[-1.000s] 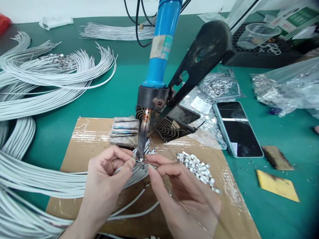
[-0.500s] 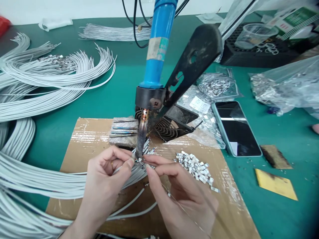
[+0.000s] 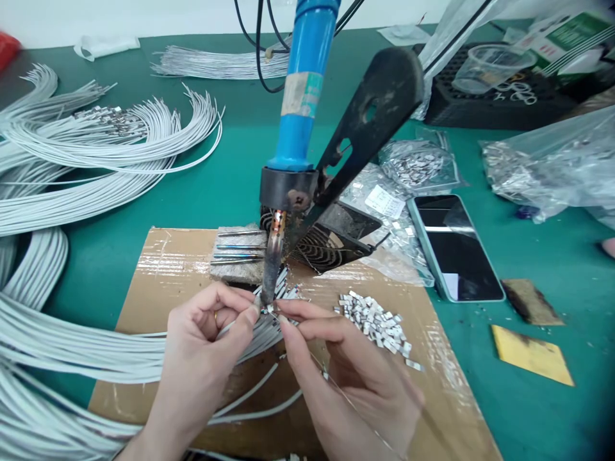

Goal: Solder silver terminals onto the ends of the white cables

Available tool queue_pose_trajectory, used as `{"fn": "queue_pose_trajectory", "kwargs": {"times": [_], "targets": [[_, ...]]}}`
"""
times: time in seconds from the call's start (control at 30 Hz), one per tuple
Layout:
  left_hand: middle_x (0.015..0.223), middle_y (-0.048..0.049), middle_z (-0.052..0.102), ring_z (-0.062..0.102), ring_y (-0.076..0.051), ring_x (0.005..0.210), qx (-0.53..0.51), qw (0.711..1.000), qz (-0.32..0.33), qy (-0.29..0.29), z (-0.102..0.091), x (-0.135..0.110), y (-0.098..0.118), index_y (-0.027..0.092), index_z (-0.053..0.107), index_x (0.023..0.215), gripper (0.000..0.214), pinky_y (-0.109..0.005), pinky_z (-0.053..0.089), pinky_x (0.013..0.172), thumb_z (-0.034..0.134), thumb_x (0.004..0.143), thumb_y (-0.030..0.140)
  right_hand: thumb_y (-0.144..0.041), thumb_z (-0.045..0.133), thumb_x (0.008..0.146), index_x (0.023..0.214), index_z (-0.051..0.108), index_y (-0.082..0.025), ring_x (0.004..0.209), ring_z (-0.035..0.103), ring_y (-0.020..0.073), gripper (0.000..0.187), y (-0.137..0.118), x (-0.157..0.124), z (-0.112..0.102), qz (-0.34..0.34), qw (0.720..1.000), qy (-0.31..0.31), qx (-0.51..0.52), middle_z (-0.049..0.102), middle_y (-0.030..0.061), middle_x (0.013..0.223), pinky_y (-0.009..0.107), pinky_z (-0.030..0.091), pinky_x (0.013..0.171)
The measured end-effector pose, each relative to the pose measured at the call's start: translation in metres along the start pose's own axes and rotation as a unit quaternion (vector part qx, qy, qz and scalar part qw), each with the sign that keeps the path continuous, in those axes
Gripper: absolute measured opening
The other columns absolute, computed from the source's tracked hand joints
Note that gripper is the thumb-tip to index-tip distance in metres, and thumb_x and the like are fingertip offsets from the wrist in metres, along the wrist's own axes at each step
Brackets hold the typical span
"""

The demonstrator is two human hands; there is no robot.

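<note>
A blue-handled soldering iron (image 3: 295, 121), held in a black bracket (image 3: 372, 109), points down with its dark tip (image 3: 270, 282) between my hands. My left hand (image 3: 206, 346), a ring on one finger, is closed in a pinch on a white cable just left of the tip. My right hand (image 3: 350, 371) is closed on a thin solder wire (image 3: 353, 404), which trails down across the palm. A tiny shiny metal piece (image 3: 269, 308) sits right under the tip; whether a finger also grips it I cannot make out. Behind the fingers lie more white cable ends (image 3: 283, 288).
A cardboard sheet (image 3: 182, 256) carries a pile of small metal connectors (image 3: 377, 323). Behind the iron stands a small black fan (image 3: 327, 246). White cable bundles (image 3: 86, 352) fill the left. A phone (image 3: 459, 246), a yellow sponge (image 3: 532, 355) and plastic bags (image 3: 552, 163) lie right.
The iron and its bracket have shifted very slightly to the left. Both hands keep nearly the same place and grip at the tip.
</note>
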State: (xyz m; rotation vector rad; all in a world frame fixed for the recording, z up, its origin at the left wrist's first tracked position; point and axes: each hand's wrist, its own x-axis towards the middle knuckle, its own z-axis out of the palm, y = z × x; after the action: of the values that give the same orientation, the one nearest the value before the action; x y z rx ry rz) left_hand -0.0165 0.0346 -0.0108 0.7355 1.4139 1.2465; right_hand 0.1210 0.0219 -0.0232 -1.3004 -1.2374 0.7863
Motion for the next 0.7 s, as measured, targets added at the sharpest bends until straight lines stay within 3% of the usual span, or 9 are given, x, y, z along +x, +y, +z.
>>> {"fn": "queue_pose_trajectory", "kwargs": {"times": [0.43,0.7], "targets": [[0.083,0.0006,0.078,0.066,-0.007,0.065,-0.007,1.0,0.003,-0.003,0.001,-0.0026,-0.0002,0.02,0.076,0.069,0.016,-0.012,0.051,0.06,0.08,0.083,0.013,-0.011,0.077,0.09,0.081,0.073,-0.025,0.08,0.08,0.0117,0.017,-0.0006,-0.0019,0.0014,-0.017,1.0,0.019,-0.014,0.084,-0.0032,0.095,0.019,0.062,0.075],[0.084,0.0007,0.077,0.064,-0.007,0.064,0.01,1.0,0.023,-0.001,-0.0001,-0.0028,-0.0006,0.02,0.078,0.071,0.016,-0.013,0.05,0.06,0.08,0.083,0.011,-0.011,0.077,0.09,0.081,0.074,-0.026,0.068,0.078,0.0137,0.017,-0.0025,-0.0001,0.0023,-0.054,0.996,0.029,-0.057,0.085,-0.0027,0.091,0.024,0.065,0.072]]}}
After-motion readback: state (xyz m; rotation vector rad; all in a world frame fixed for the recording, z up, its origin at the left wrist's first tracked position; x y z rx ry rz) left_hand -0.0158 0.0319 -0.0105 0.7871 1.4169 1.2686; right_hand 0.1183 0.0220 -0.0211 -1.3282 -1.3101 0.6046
